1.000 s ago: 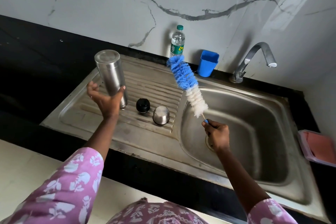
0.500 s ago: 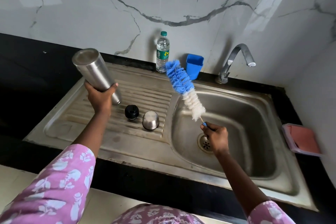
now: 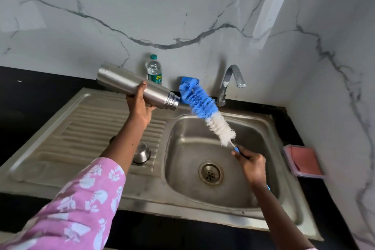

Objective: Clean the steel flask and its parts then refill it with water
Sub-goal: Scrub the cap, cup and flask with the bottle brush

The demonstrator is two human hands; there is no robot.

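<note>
White marble-look wall panel (image 3: pixel 142 6) with grey veining fills the upper frame and meets a side wall (image 3: pixel 334 67) at right. Black bench (image 3: pixel 40 87) runs below it, carrying a steel sink unit (image 3: pixel 60 128). A pale light band (image 3: pixel 272 4) crosses the wall, upper right.

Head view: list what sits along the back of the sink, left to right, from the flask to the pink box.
Steel flask held by the left hand → plastic water bottle → blue end of the bottle brush → tap → pink box on the counter.
</note>
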